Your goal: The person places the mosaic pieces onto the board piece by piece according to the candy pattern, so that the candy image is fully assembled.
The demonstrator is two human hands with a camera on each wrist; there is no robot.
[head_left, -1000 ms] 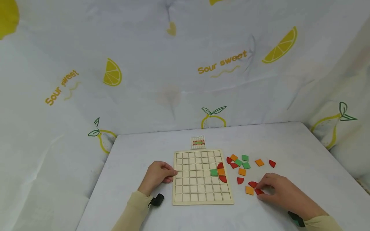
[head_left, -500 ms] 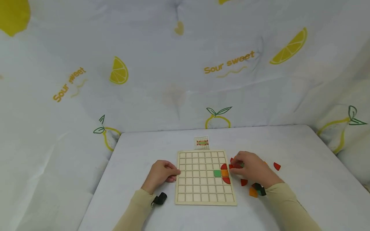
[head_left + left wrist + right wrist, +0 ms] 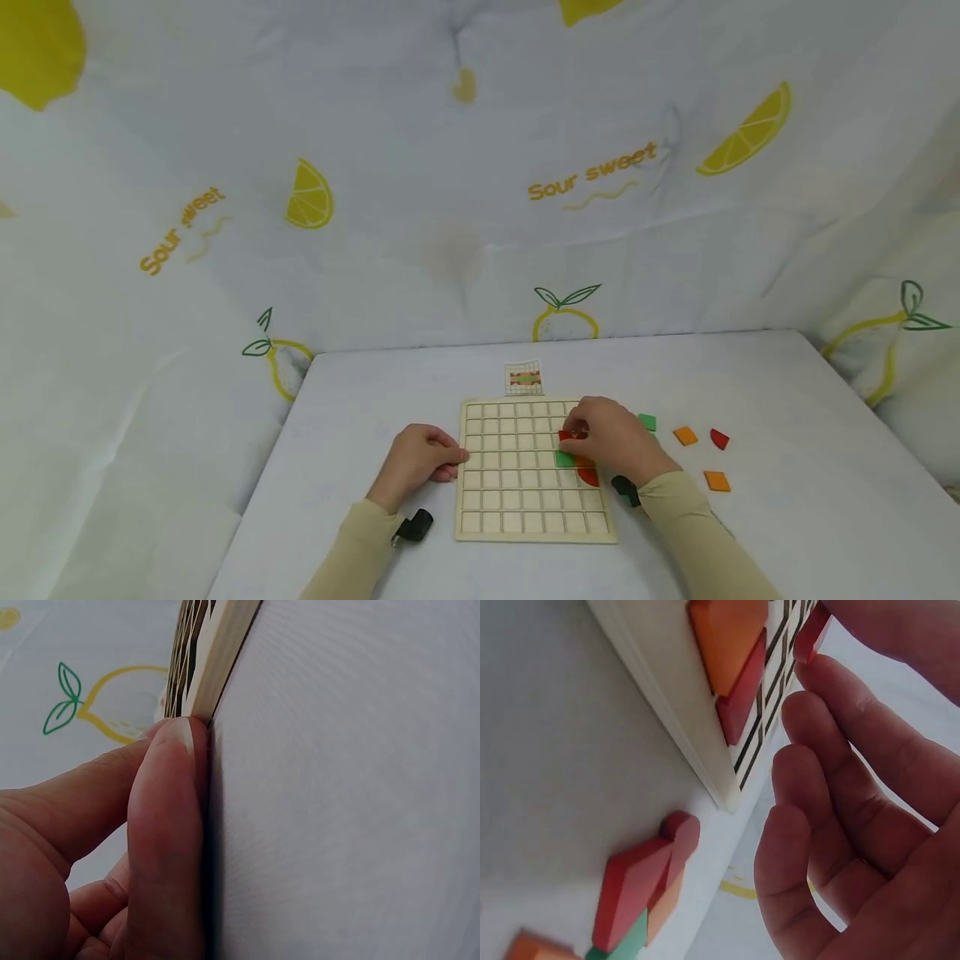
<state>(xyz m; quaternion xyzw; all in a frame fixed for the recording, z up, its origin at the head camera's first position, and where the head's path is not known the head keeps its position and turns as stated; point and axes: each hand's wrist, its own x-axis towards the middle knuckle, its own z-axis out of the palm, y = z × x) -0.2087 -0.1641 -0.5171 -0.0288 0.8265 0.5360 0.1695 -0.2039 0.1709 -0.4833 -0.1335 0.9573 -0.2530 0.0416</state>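
Observation:
A wooden grid board [image 3: 498, 500] lies on the white table. My left hand [image 3: 423, 462] pinches its left edge between thumb and finger, seen close in the left wrist view. Over the right part of the board, my right hand [image 3: 615, 437] holds a red quarter-circle piece [image 3: 811, 634] between thumb and index finger, its other fingers loosely curled. On the grid next to that hand are a green square tile [image 3: 564, 459], an orange square tile [image 3: 726, 641] and red quarter-circle pieces, one of them [image 3: 588, 476] toward the near side. The right hand partly covers these.
Above the board lies a small pattern card [image 3: 523, 379]. Loose pieces lie to the right: an orange tile [image 3: 686, 436], a red quarter-circle [image 3: 720, 438], another orange tile [image 3: 717, 481] and a green tile [image 3: 647, 422]. The right arm hides others. A lemon-print cloth [image 3: 450, 250] hangs behind.
My right hand has moved from the loose red pieces at the lower right, up and left past the scattered tiles, to over the board with a red piece. The left hand stays at the board's edge.

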